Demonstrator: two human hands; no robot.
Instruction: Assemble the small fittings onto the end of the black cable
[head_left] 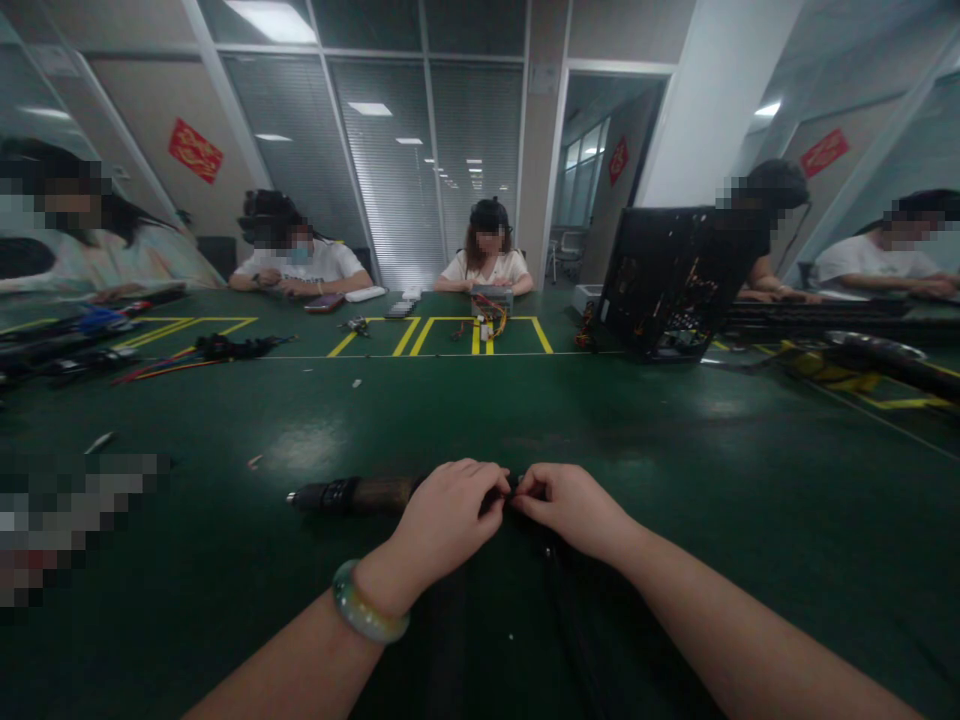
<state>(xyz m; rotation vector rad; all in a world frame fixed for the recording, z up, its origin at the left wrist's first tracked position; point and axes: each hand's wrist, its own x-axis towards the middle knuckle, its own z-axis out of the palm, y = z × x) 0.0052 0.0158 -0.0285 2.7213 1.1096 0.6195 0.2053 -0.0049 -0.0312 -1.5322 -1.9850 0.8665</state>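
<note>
A dark, cylindrical electric screwdriver [341,494] lies sideways on the green tabletop, its metal tip pointing left. My left hand [454,512] is closed around its right end, thumb and fingers curled together; a pale green bangle [369,608] circles that wrist. Close beside it, my right hand [574,505] pinches at a small dark part by the tool's right end, mostly hidden by the fingertips. Below the right hand a black cord [553,575] runs toward me. Whether it joins the tool is hidden.
Cables and connectors [232,347] lie at left, near a pale scrap [99,443]. A black computer case [667,285] stands at back right, a power supply unit with coloured wires [492,300] at back centre. Several people sit around the table's far side.
</note>
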